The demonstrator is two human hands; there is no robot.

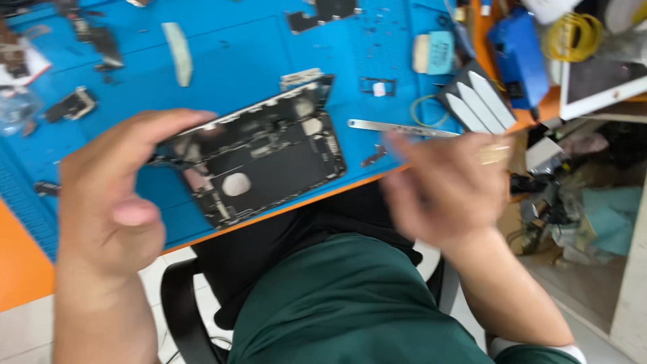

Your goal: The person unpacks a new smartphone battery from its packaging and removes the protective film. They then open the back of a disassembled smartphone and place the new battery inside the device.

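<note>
An opened phone body (269, 158), dark inside with small parts and a round pale patch, lies tilted on the blue work mat (242, 47). My left hand (118, 195) grips its left end with fingers curled over the edge. My right hand (448, 185), blurred, hovers at the mat's front edge to the right of the phone; it wears a ring, and its fingers are loosely bent with nothing clearly in them. A thin metal tool (397, 127) lies on the mat just above that hand.
Small phone parts and screws lie scattered over the mat. A set of grey pry picks (475, 98), a blue box (519, 57), a yellow cable coil (573, 34) and a tablet (603, 84) sit at the right. Clutter fills the floor at right. My lap in green cloth is below.
</note>
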